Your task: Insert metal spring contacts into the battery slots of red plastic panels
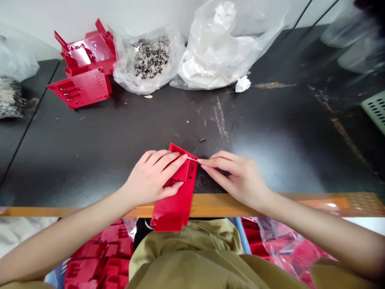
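At the desk's (219, 206) front edge, the red plastic panel (177, 202) is best gripped firmly by the left hand (150, 174), the thin metallic strip (192, 159) pinched by the right hand (243, 174).

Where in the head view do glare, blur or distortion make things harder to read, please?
In the head view: soft glare whitens the black table beyond the right hand; a highlight shines on the orange edge; the plastic bags at upper right look smeared and stretched; the red part reads fairly clearly.
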The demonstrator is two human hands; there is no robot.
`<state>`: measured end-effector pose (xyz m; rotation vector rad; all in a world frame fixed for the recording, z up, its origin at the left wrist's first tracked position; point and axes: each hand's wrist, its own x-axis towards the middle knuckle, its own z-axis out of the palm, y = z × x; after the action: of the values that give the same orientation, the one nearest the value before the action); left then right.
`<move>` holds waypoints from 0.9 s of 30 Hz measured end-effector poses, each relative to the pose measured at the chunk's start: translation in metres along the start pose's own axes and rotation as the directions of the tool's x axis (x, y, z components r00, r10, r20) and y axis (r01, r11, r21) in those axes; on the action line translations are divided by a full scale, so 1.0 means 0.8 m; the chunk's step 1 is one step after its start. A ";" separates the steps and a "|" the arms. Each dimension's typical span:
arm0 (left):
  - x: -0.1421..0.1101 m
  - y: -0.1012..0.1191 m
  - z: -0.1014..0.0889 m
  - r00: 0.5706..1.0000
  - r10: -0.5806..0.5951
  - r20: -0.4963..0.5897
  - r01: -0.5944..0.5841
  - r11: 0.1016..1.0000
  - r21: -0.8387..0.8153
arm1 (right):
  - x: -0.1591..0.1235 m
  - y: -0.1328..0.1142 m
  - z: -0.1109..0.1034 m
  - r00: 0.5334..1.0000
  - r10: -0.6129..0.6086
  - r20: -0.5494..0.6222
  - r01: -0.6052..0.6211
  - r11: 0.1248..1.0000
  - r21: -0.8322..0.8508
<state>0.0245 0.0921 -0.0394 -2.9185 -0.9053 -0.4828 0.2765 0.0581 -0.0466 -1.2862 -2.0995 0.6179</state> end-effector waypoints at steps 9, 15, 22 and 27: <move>0.000 -0.002 0.003 0.997 0.005 -0.073 -0.006 1.000 -0.006 | 0.002 -0.001 0.001 0.999 0.031 -0.042 -0.028 0.997 0.072; 0.001 -0.001 0.001 0.999 0.023 -0.048 -0.022 0.999 0.027 | 0.003 0.000 0.000 1.000 0.029 -0.010 -0.029 0.999 0.027; 0.001 -0.003 0.001 0.999 0.028 -0.020 -0.027 0.998 0.056 | 0.003 -0.003 0.000 1.000 -0.027 0.012 0.027 1.000 -0.002; -0.001 -0.005 0.005 0.995 0.015 -0.094 -0.016 1.000 -0.015 | 0.002 -0.002 0.000 0.999 -0.007 -0.054 0.013 0.992 0.124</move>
<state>0.0226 0.0955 -0.0440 -2.8866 -0.8703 -0.6224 0.2744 0.0590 -0.0451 -1.2089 -1.9900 0.6912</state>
